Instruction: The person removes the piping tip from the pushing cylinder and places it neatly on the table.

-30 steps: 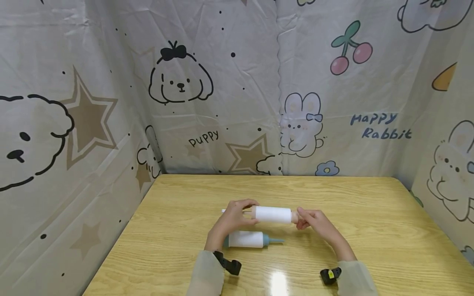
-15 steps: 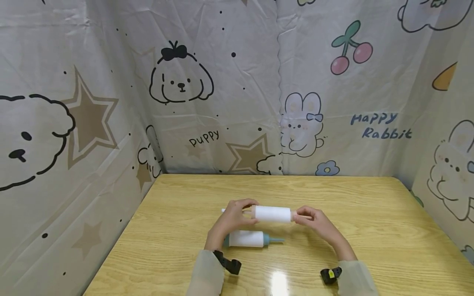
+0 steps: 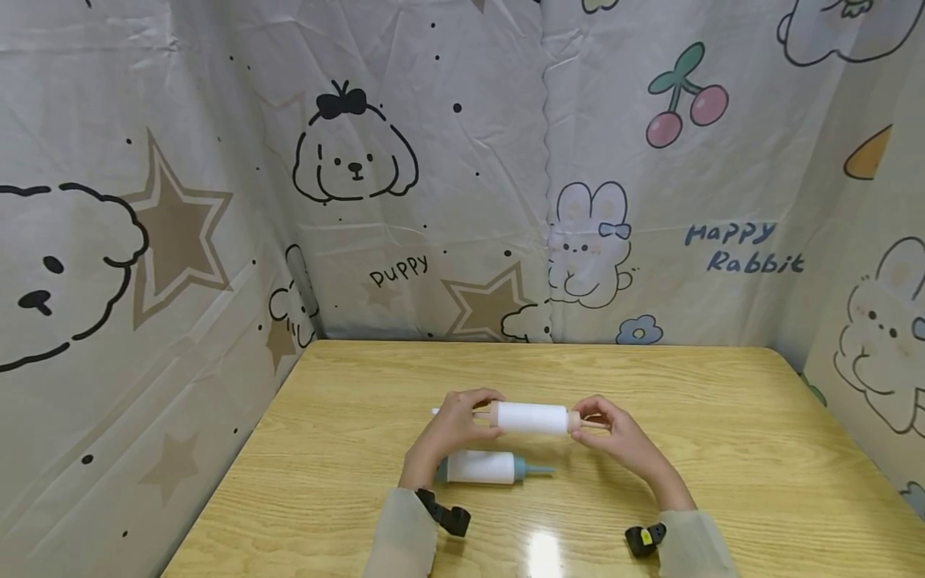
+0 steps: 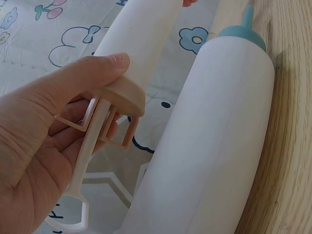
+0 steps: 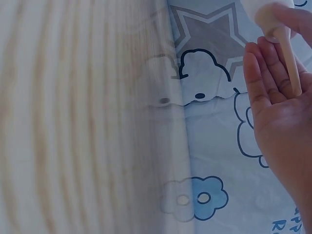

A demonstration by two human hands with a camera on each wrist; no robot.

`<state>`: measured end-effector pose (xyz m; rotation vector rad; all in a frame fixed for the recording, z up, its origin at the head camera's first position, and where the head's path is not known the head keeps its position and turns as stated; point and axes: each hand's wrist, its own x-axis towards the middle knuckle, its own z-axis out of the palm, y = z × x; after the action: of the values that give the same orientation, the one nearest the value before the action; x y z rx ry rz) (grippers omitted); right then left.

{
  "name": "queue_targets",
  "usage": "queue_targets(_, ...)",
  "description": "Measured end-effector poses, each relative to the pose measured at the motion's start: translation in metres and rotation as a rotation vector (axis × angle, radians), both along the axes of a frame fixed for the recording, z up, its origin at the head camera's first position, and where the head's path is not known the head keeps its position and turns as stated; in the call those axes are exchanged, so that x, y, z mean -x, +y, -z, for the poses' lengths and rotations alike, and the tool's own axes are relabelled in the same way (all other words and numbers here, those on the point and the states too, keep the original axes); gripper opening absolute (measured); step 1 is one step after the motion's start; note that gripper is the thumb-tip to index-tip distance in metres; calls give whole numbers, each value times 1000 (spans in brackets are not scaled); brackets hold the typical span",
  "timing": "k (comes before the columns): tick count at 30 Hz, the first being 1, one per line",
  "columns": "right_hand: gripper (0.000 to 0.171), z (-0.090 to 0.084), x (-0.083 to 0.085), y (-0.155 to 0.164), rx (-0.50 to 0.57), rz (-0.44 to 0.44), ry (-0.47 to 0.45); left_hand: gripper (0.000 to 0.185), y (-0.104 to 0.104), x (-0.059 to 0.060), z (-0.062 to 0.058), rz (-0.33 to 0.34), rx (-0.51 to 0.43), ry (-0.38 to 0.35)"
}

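A white tube (image 3: 533,418) with beige ends is held level a little above the wooden table (image 3: 723,417). My left hand (image 3: 455,425) grips its plunger end; in the left wrist view the thumb (image 4: 73,78) presses on the beige flange (image 4: 122,95) and the plunger rod (image 4: 90,146) runs through the curled fingers. My right hand (image 3: 614,433) pinches the other end, where the beige nozzle (image 5: 287,53) lies across the fingers (image 5: 263,73). A second white tube (image 3: 480,467) with a blue nozzle (image 4: 243,29) lies on the table just below the hands.
Cartoon-printed cloth (image 3: 462,201) walls the table in at the back and on both sides. A black strap mount sits on each wrist (image 3: 448,518) (image 3: 643,538). Bare wood lies to the left, right and back of the hands.
My right hand has shifted slightly at the nozzle end, its fingers lifting round the beige tip. The tube and my left hand have barely moved.
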<state>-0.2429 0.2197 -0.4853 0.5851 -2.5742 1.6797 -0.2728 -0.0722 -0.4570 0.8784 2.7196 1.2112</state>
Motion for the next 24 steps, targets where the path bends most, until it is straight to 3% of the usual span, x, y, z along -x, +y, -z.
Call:
queue_targets(17,39,2,2,-1,-50,41,79,39,-1,-1,2,-7,-8,32)
queue_targets(24,36,-1,2,-1,4,54,-16,39,-1,0,2,-10,-8,41)
